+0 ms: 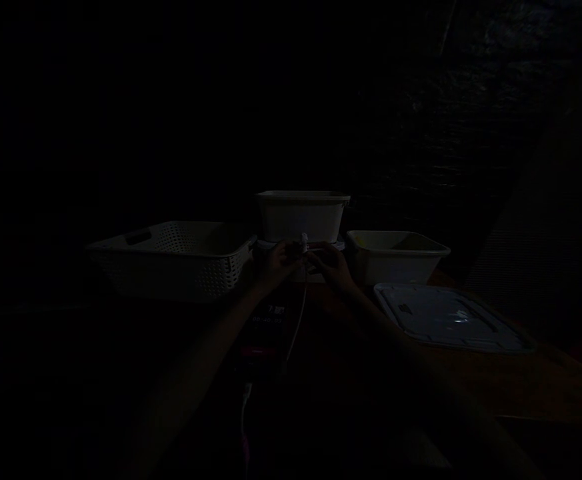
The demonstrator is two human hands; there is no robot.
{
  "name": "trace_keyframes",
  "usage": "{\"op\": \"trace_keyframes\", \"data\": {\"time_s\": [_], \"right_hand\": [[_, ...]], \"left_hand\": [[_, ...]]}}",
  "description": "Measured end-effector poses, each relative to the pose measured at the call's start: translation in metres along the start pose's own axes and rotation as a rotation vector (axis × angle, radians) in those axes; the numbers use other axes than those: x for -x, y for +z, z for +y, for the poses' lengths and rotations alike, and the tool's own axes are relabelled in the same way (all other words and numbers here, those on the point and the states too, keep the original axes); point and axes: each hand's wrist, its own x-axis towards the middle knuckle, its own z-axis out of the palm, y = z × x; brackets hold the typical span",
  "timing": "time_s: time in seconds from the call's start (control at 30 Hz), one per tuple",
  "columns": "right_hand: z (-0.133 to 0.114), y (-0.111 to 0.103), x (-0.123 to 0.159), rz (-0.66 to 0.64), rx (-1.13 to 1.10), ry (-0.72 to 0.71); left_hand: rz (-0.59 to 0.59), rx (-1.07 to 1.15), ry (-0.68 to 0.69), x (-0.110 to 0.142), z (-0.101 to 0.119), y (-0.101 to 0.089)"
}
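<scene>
The scene is very dark. My left hand [279, 262] and my right hand [331, 265] meet in front of me above a wooden table [521, 380]. Both have their fingers closed around a white cable [298, 313], whose small white plug end stands up between the hands. The cable hangs down from the hands toward the table's near side. A dark device with a lit number display [267, 320] lies on the table just below my hands.
A white woven basket [171, 257] stands at the left. A white tub [301, 213] stands behind my hands, and another white tub [395, 257] at the right. A flat white lid [448, 319] lies on the table in front of the right tub.
</scene>
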Motion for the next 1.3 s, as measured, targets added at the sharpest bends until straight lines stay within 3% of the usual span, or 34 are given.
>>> {"op": "trace_keyframes", "data": {"time_s": [0.13, 0.27, 0.93, 1.13, 1.3], "right_hand": [[0.0020, -0.0045, -0.0029, 0.052, 0.055, -0.011], [-0.0002, -0.0079, -0.0030, 0.106, 0.167, -0.086], [0.0017, -0.0052, -0.0033, 0.029, -0.063, -0.011], [0.0018, -0.0061, -0.0035, 0.016, -0.011, -0.040], [-0.0027, -0.0054, -0.0027, 0.023, 0.011, -0.063]], "left_hand": [[-0.027, 0.017, -0.031, 0.0030, 0.0027, -0.0003], [-0.067, 0.010, 0.027, 0.0044, 0.0040, 0.0006], [-0.081, 0.086, 0.026, 0.0037, 0.0072, 0.0010], [-0.099, 0.118, 0.018, 0.0040, 0.0096, 0.0028], [-0.017, 0.159, -0.011, 0.0028, 0.0085, 0.0019]]}}
